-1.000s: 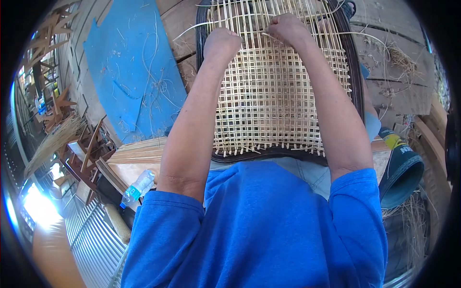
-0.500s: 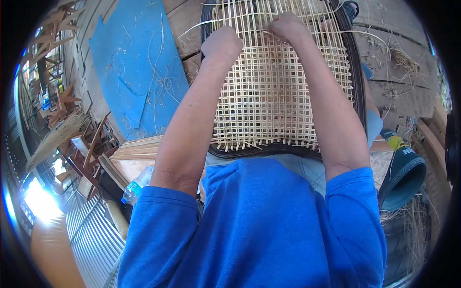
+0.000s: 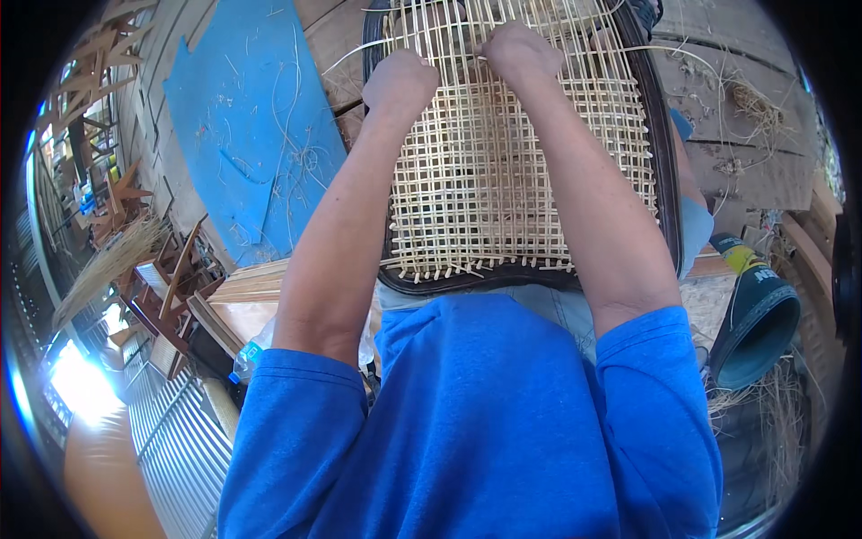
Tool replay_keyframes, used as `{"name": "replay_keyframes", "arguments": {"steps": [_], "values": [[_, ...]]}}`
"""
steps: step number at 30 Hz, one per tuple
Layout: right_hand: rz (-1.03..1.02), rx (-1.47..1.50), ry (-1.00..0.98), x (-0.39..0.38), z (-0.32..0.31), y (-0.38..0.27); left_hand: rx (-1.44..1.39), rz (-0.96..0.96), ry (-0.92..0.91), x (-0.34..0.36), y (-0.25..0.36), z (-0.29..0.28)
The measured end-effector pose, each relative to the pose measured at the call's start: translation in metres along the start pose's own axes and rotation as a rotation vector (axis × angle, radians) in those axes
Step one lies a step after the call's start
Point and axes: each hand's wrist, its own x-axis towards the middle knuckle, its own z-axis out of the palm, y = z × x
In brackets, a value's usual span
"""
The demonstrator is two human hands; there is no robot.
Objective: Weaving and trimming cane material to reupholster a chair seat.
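Note:
A panel of woven cane (image 3: pixel 476 180) lies across my lap, set in a dark curved frame (image 3: pixel 666 153). Its near part is a tight grid; toward the far end the lengthwise strands run more loosely. My left hand (image 3: pixel 401 83) is closed on a cane strand at the far left of the weave, its fingertips partly hidden. Near the middle, my right hand (image 3: pixel 523 56) pinches a cane strand with its fingers curled. Loose strand ends stick out past the frame: a pale left end (image 3: pixel 357 54) and a longer right end (image 3: pixel 687 54).
Left on the plank floor lies a blue sheet (image 3: pixel 260 117) with cane scraps on it. A clear bottle (image 3: pixel 250 355) stands by my left elbow, and a dark rubber boot (image 3: pixel 759 328) lies at my right. Cane shavings (image 3: pixel 756 110) and wooden pieces (image 3: pixel 171 278) surround me.
Both hands have shifted slightly left together with the panel and its frame. Their closed grip at the far part of the weave looks the same.

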Motion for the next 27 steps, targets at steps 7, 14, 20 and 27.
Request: {"name": "replay_keyframes", "arguments": {"steps": [7,14,20,27], "values": [[-0.064,0.122,-0.022,-0.008,-0.008,0.004,0.161,0.355,0.178,0.011,-0.012,0.000],[-0.217,0.197,-0.036,-0.004,-0.005,0.022,0.119,0.353,-0.017,0.037,-0.018,-0.003],[-0.240,0.580,-0.124,-0.002,-0.004,0.036,0.289,0.454,0.214,0.011,-0.034,-0.024],[-0.200,0.565,-0.108,-0.009,-0.014,0.033,0.147,0.327,0.474,-0.001,-0.134,-0.044]]}}
